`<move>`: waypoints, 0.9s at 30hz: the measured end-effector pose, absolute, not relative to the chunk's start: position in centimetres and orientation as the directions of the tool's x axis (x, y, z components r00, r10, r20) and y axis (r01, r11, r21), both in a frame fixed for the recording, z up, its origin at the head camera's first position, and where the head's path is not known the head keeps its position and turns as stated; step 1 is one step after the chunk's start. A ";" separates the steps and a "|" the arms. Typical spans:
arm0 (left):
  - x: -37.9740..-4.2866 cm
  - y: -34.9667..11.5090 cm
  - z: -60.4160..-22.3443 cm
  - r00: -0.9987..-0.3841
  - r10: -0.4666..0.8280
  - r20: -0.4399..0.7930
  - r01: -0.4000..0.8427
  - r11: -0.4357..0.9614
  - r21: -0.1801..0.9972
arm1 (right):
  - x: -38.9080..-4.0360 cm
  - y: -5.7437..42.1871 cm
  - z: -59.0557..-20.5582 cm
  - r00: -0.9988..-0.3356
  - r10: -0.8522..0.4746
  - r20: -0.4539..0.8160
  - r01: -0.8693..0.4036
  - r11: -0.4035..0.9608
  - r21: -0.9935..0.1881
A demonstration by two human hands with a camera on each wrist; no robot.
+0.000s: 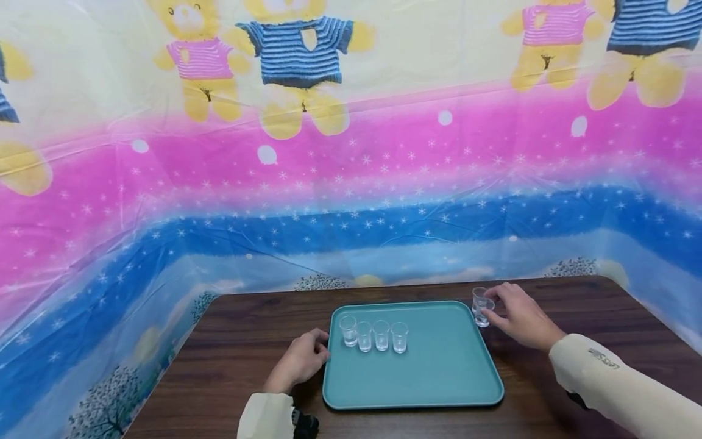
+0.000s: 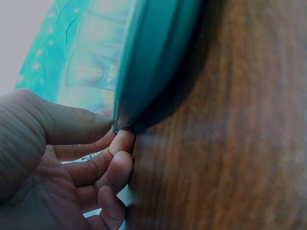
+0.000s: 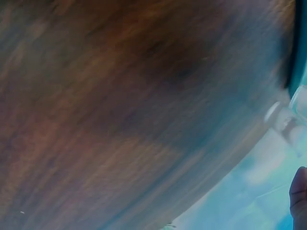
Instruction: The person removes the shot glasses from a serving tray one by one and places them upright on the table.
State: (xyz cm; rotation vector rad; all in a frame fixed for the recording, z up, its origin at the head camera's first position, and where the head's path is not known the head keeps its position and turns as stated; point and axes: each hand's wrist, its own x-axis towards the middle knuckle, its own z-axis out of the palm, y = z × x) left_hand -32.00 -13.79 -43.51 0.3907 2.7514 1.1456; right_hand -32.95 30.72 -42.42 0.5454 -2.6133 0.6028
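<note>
Beside the right edge of a teal tray (image 1: 428, 378), my right hand (image 1: 521, 314) holds a clear shot glass (image 1: 482, 317) between thumb and fingers. Another shot glass (image 1: 479, 294) stands right behind it, overlapping it in the head view. In the right wrist view, a fingertip (image 3: 298, 196) and the glasses (image 3: 286, 122) show only at the right border. My left hand (image 1: 303, 358) is at the tray's left edge. Its thumb (image 2: 79, 125) and index finger pinch the rim in the left wrist view, the other fingers curled below.
Several clear shot glasses (image 1: 381, 336) stand in a row on the tray's back left part. The tray lies on a dark wooden table (image 1: 236, 323). A printed cloth (image 1: 351, 183) with bears hangs behind the table's back edge and along its sides.
</note>
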 end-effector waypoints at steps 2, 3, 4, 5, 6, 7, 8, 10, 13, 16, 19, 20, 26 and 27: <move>-32.0 -13.9 -43.5 -0.957 0.290 -0.029 0.183 0.678 0.712 | -33.1 31.2 -42.8 -0.854 -0.260 0.451 -0.429 0.842 -0.327; -32.0 -13.9 -43.6 -0.956 0.291 -0.030 0.183 0.678 0.712 | -33.2 31.4 -43.0 -0.858 -0.251 0.447 -0.420 0.845 -0.331; -32.0 -13.9 -43.6 -0.956 0.293 -0.029 0.186 0.677 0.712 | -33.3 31.6 -43.1 -0.862 -0.243 0.444 -0.411 0.849 -0.332; -32.1 -13.9 -43.6 -0.955 0.295 -0.029 0.188 0.678 0.711 | -33.4 31.7 -43.3 -0.865 -0.237 0.442 -0.403 0.852 -0.333; -32.1 -13.9 -43.6 -0.955 0.296 -0.028 0.190 0.679 0.709 | -33.4 31.8 -43.5 -0.866 -0.234 0.442 -0.400 0.854 -0.332; -32.1 -13.9 -43.6 -0.955 0.297 -0.026 0.192 0.679 0.708 | -33.5 31.9 -43.6 -0.867 -0.233 0.441 -0.399 0.855 -0.332; -32.2 -13.9 -43.6 -0.954 0.297 -0.027 0.191 0.679 0.709 | -33.6 32.0 -43.7 -0.867 -0.232 0.441 -0.398 0.855 -0.333; -32.3 -13.9 -43.7 -0.954 0.299 -0.026 0.194 0.678 0.709 | -33.6 32.0 -43.8 -0.867 -0.232 0.442 -0.397 0.856 -0.331; -32.3 -13.9 -43.6 -0.954 0.298 -0.029 0.190 0.677 0.711 | -33.6 32.0 -43.8 -0.870 -0.229 0.437 -0.394 0.856 -0.336; -32.2 -13.9 -43.5 -0.953 0.301 -0.026 0.194 0.675 0.712 | -33.5 31.8 -43.6 -0.874 -0.224 0.432 -0.387 0.858 -0.338; -32.1 -13.9 -43.4 -0.953 0.301 -0.027 0.193 0.675 0.712 | -33.4 31.6 -43.5 -0.877 -0.218 0.428 -0.377 0.865 -0.331; -32.1 -13.9 -43.4 -0.953 0.302 -0.026 0.194 0.674 0.712 | -33.3 31.6 -43.4 -0.877 -0.213 0.430 -0.372 0.869 -0.327; -32.0 -14.0 -43.3 -0.952 0.306 -0.024 0.197 0.670 0.716 | -33.3 31.0 -42.8 -0.853 -0.218 0.474 -0.389 0.871 -0.300; -32.0 -14.0 -43.3 -0.952 0.306 -0.025 0.197 0.669 0.716 | -33.3 30.7 -42.7 -0.844 -0.230 0.484 -0.406 0.864 -0.297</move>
